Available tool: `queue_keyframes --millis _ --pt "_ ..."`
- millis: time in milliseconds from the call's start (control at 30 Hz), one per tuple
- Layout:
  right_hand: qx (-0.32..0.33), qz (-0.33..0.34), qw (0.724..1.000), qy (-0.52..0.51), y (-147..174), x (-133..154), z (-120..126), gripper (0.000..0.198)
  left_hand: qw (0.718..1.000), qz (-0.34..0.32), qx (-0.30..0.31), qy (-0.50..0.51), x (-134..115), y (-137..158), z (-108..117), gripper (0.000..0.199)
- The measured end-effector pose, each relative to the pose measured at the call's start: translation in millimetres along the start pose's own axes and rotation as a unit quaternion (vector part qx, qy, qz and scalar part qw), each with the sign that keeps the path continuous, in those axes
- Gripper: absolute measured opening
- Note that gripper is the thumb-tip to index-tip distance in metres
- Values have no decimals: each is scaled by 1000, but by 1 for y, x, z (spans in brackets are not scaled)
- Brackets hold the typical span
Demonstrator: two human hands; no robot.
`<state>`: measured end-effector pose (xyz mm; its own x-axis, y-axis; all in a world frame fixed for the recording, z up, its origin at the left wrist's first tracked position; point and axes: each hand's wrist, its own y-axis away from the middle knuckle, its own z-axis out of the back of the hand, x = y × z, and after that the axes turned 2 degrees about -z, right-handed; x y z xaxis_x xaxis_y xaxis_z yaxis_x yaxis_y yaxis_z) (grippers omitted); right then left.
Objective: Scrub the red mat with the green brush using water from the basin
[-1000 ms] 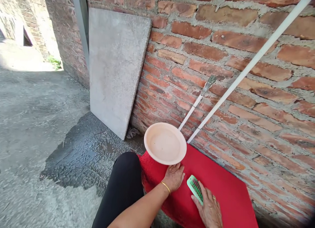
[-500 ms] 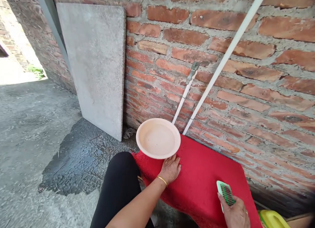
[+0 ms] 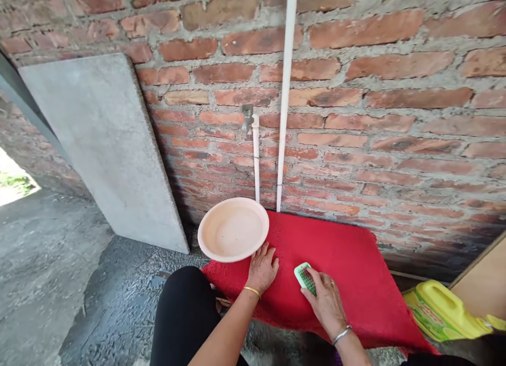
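- the right hand [image 3: 326,302] has the green brush [image 3: 305,278] near the middle of the red cloth [image 3: 348,255], over a tabletop hidden beneath; its grip is closed, thumb on one side and fingers on the other
- the left hand [image 3: 262,268] lies palm down on the cloth, its grip loose and holding nothing, fingertips right by the near rim of the basin [image 3: 233,229]; whether they touch it, i cannot tell
- for brushing, an even press would likely serve best, with the left palm pinning the cloth so it does not ruck; strokes away from that palm should draw it taut
- the basin sits at the far left corner, its rim reaching past the left edge, so a knock could tip it
- the far edge runs along the brick wall [image 3: 356,65], and knuckles may scrape there
- the widest open room is right of the brush, toward the far right corner
- cloth droops over the near edge; a knee [image 3: 182,302] is beside the left end, a yellow jug [image 3: 443,313] beyond the right edge
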<state>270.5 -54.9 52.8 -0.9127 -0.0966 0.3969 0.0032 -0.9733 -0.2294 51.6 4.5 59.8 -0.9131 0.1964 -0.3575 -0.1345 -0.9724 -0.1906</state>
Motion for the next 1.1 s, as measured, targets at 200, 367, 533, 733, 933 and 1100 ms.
queue_keyframes --millis 200,367,533,733,933,1100 --pt "-18 -171 974 147 1 -81 46 55 1000 -13 -12 -25 3 -1 -3 38" --pt "-92 -229 966 82 6 -106 63 68 999 -16 -7 -33 1 -1 -1 38" --pt "-99 -92 987 -84 -9 -41 26 58 999 -16 -7 -32 -1 -1 -1 35" --pt "23 20 1000 6 -22 40 -9 44 999 -17 -19 -43 2 -1 -5 38" --pt "16 -57 990 129 -28 -18 4 47 1000 -5 -9 -11 0 0 -8 39" --pt "-44 -211 965 149 -28 -93 29 65 1000 6 0 14 -2 -1 -9 40"
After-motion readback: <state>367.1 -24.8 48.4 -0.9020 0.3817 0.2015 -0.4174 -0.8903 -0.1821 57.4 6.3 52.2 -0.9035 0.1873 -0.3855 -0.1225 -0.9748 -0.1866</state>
